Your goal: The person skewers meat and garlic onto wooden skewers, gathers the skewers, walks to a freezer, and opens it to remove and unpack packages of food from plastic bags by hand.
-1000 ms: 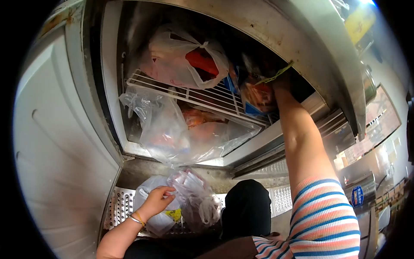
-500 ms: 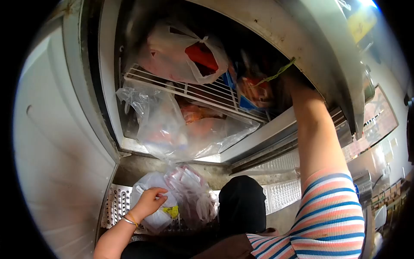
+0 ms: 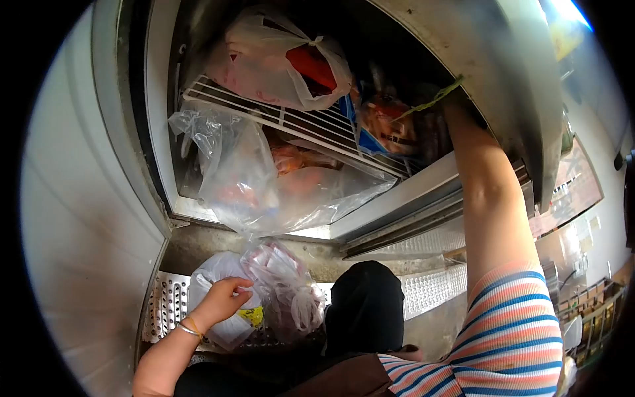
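My left hand [image 3: 223,301] hovers over a white plastic bag [image 3: 221,331] on the perforated metal floor, its fingers bent; the fingertips come near each other and nothing large is in them. Beside it sits a knotted translucent bag [image 3: 291,291]. My right arm reaches into the cabinet at the right, and the hand is hidden in the dark behind the frame. Close to that arm are a package with blue edges [image 3: 390,129] and a green tie [image 3: 433,99]. A white bag with something red [image 3: 284,63] rests on the wire shelf [image 3: 284,116].
Below the shelf, a large clear bag [image 3: 241,172] hangs over the cabinet's lower edge. The open white door [image 3: 86,218] stands at the left. My dark-clothed knee [image 3: 365,308] is in front of the cabinet. A wire rack [image 3: 595,317] is at the lower right.
The view has shifted, and the cabinet's contents sit slightly higher and further left. My right forearm has moved right relative to the blue-edged package. My left hand stays over the bag.
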`<state>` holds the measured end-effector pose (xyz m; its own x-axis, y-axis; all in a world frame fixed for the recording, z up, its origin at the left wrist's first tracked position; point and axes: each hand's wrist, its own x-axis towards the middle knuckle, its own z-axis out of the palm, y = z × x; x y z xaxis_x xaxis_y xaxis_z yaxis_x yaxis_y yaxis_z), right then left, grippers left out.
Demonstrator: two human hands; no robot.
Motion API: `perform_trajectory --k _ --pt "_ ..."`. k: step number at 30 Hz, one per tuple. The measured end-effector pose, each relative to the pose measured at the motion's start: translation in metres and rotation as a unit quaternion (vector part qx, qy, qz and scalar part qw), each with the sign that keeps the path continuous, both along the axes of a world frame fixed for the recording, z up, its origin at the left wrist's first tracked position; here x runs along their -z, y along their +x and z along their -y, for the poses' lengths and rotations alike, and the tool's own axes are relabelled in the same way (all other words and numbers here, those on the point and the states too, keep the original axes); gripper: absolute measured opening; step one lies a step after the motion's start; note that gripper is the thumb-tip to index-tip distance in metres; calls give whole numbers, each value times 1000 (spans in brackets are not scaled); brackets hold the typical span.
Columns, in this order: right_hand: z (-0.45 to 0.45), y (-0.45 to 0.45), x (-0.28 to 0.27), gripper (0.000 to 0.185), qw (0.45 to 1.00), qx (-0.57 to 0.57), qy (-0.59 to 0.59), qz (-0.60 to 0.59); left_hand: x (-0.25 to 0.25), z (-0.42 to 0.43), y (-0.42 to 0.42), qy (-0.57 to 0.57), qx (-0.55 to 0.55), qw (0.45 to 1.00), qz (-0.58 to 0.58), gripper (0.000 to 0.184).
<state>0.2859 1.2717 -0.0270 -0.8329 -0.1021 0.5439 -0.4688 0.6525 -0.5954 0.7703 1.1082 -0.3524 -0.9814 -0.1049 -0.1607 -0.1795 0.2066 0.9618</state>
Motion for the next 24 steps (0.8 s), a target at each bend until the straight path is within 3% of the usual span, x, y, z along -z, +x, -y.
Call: perform_trajectory --k 8,11,12,13,14,15,17,19,20,21,22,24 --pt "14 16 2 28 991 -69 -97 -56 0 2 5 27 2 999 24 26" --pt "19 82 23 27 957 -152 -146 -200 -5 0 -1 39 13 999 36 30" --pt "18 135 31 23 947 -166 -107 -252 -11 0 -3 31 5 999 31 30" --pt "10 164 48 19 941 -164 -91 -283 -20 0 -6 168 -18 984 54 33" --pt "5 195 64 13 956 -165 -86 -228 -30 1 -11 301 -39 950 76 36" --pt "-2 215 80 10 920 -228 -2 -320 -37 3 -17 329 -19 942 58 47" --pt "-3 271 87 19 857 -383 107 -329 -60 1 -41 496 -16 868 -34 52" --pt "7 309 108 21 786 -551 107 -258 -92 0 -67 726 32 680 -99 56" --pt "4 326 132 20 762 -607 151 -170 -103 5 -67 553 19 820 -146 48" --pt "5 338 143 19 704 -670 188 -142 -105 5 -54 354 11 920 -168 41" --pt "3 348 161 19 698 -685 165 -125 -60 9 -44 477 30 866 -146 36" --pt "9 356 202 23 590 -759 220 -167 -47 16 -35 520 -24 851 -77 36"
